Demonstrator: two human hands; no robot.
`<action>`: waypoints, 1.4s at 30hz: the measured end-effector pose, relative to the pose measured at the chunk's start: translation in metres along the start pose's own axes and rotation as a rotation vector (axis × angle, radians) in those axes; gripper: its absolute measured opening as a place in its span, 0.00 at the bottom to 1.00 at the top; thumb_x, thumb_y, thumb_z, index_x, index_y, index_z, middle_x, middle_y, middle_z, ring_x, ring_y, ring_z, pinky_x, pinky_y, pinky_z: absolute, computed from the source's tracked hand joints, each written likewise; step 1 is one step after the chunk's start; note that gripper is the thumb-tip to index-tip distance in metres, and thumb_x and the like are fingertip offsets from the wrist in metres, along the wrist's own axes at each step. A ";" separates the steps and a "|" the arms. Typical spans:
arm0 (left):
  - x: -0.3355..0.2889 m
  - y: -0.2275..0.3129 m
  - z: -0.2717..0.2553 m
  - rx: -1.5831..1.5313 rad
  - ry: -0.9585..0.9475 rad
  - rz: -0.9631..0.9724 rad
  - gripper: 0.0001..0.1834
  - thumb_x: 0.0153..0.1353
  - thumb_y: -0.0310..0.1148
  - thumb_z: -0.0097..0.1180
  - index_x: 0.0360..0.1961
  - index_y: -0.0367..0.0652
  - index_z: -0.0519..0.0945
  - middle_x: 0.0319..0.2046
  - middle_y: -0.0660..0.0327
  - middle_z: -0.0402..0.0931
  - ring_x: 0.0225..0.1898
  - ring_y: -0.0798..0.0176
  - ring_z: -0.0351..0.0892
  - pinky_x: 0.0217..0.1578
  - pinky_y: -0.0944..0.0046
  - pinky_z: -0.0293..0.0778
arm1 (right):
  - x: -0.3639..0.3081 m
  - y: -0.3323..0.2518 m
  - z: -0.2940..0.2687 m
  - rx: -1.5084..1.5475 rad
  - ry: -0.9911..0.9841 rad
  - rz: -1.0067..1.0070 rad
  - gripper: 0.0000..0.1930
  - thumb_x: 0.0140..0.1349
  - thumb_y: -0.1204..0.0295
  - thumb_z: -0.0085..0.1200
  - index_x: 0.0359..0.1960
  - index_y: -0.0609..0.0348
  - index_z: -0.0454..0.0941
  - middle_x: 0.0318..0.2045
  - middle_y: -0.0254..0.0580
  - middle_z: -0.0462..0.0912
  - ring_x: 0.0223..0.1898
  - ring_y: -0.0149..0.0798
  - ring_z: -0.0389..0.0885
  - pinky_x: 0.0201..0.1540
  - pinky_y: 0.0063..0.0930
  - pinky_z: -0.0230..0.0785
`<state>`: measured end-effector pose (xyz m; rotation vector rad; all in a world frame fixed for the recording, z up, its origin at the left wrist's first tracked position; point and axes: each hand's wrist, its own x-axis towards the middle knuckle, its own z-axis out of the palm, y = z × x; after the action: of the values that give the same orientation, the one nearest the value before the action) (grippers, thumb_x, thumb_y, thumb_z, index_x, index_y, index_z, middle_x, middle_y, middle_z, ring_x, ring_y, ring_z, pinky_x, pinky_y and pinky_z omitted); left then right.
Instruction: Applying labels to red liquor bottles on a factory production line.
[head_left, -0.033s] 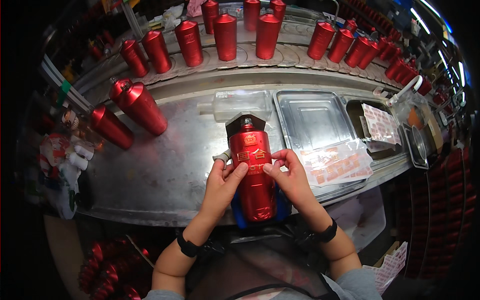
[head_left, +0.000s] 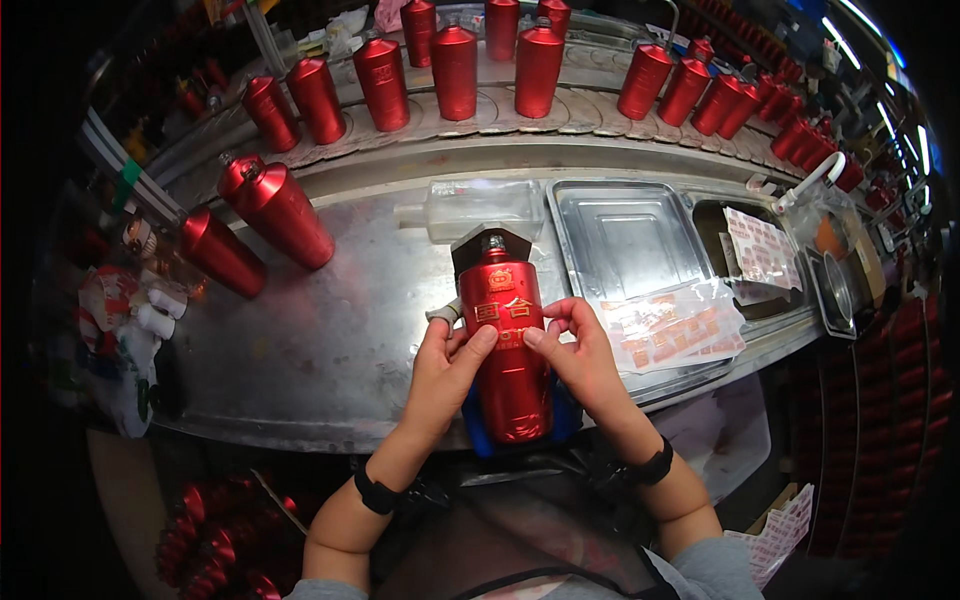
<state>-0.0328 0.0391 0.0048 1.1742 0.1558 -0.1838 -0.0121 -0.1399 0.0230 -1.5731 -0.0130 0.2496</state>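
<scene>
A glossy red bottle (head_left: 512, 390) with gold raised lettering lies tilted in front of me, its neck pointing away. Beneath it shows a blue support (head_left: 480, 430), and a dark angular piece (head_left: 515, 248) stands behind its neck. My left hand (head_left: 445, 365) holds the bottle's left side, thumb pressed on the front beside the lettering; a pale wrap covers one fingertip. On the opposite side my right hand (head_left: 580, 360) has its thumb on the front edge and its fingers curled close to the side. Whether a small label is under the thumbs, I cannot make out.
A clear glass bottle (head_left: 485, 212) lies behind the red one. To the right are a metal tray (head_left: 630, 240) and label sheets (head_left: 670, 325). Several red bottles (head_left: 290, 215) stand left on the metal table; more ride the curved conveyor (head_left: 480, 105) at the back.
The red bottles on the conveyor have shifted slightly to the right. Both my hands and the bottle between them stay almost exactly in place.
</scene>
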 end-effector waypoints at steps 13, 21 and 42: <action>0.018 0.009 -0.002 0.142 0.006 0.015 0.40 0.59 0.34 0.62 0.66 0.36 0.53 0.54 0.49 0.70 0.52 0.63 0.75 0.53 0.63 0.71 | 0.014 0.006 0.011 -0.121 0.029 -0.039 0.18 0.59 0.71 0.61 0.44 0.62 0.65 0.30 0.31 0.69 0.24 0.18 0.72 0.23 0.11 0.63; 0.015 0.005 -0.032 -0.105 -0.146 -0.037 0.35 0.62 0.31 0.56 0.66 0.37 0.54 0.57 0.51 0.68 0.57 0.63 0.71 0.59 0.62 0.65 | 0.019 0.008 0.008 -0.049 0.018 0.012 0.18 0.60 0.69 0.60 0.45 0.61 0.66 0.29 0.30 0.68 0.24 0.17 0.69 0.24 0.11 0.62; 0.019 0.001 -0.030 -0.058 -0.170 -0.013 0.33 0.64 0.34 0.57 0.65 0.37 0.56 0.55 0.52 0.70 0.56 0.65 0.71 0.57 0.66 0.66 | 0.018 0.002 0.015 -0.167 0.023 0.020 0.22 0.59 0.67 0.62 0.47 0.60 0.64 0.32 0.32 0.67 0.23 0.18 0.68 0.24 0.12 0.61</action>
<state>-0.0153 0.0658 -0.0101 1.0946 0.0189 -0.2879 0.0024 -0.1223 0.0184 -1.7424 -0.0005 0.2511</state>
